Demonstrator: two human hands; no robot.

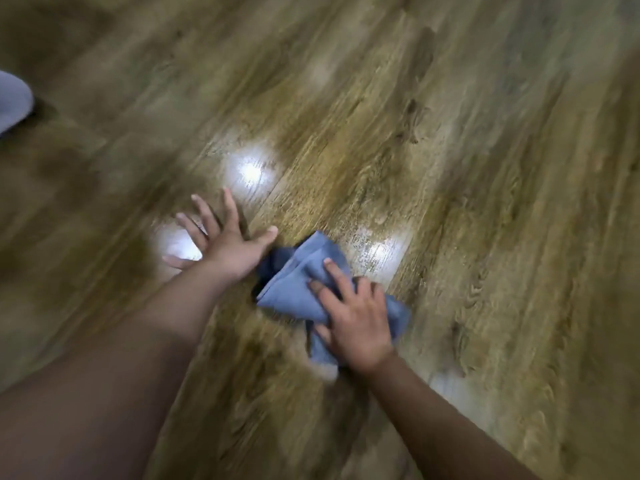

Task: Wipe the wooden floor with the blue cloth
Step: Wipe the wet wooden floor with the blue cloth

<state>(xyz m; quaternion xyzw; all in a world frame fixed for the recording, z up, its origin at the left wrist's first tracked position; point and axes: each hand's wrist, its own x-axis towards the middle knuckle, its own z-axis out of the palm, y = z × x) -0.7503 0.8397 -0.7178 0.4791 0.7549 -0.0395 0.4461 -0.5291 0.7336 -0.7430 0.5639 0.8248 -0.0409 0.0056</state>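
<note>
A crumpled blue cloth lies on the wooden floor near the middle of the head view. My right hand rests on top of the cloth's right part, fingers spread and curled over it, pressing it to the boards. My left hand lies flat on the floor just left of the cloth, fingers splayed wide and holding nothing; its thumb points toward the cloth's upper left edge. The picture is blurred by motion.
Bright light reflections shine on the glossy boards ahead of my left hand and beside the cloth. A pale grey object pokes in at the left edge. Bare floor stretches in every direction.
</note>
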